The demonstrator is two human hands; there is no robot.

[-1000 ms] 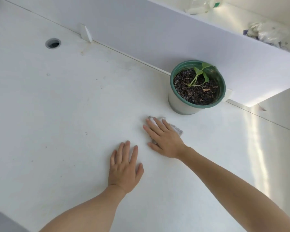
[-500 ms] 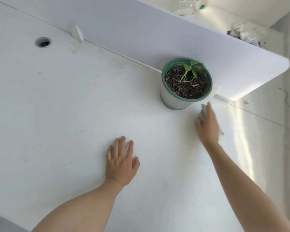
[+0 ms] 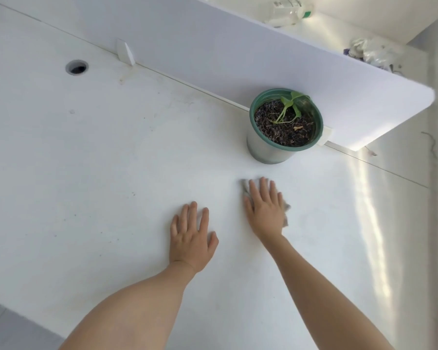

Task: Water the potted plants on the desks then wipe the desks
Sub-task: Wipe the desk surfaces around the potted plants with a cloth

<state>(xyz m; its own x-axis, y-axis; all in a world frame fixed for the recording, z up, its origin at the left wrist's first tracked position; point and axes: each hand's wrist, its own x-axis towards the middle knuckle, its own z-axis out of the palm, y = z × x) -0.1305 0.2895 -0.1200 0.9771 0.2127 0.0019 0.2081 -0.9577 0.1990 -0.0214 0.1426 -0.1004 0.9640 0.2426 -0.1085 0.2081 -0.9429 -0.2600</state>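
Observation:
A potted plant (image 3: pixel 285 125) with a green rim, dark soil and a small green sprout stands on the white desk (image 3: pixel 91 188) against the divider panel. My right hand (image 3: pixel 264 209) lies flat with straight fingers on a small grey cloth (image 3: pixel 285 210), pressing it onto the desk just in front of the pot. The cloth shows only at its edges beside my fingers. My left hand (image 3: pixel 191 236) rests flat on the desk, fingers spread, to the left of the right hand and holding nothing.
A white divider panel (image 3: pixel 238 54) runs along the desk's back edge. A round cable hole (image 3: pixel 77 67) sits at the far left. Behind the divider lie a clear bottle (image 3: pixel 288 11) and a crumpled bag (image 3: pixel 369 53). Small dark specks dot the desk's left half.
My right hand has slid the cloth from the pot's right side back leftward to a spot in front of the pot. My left hand has stayed planted on the desk.

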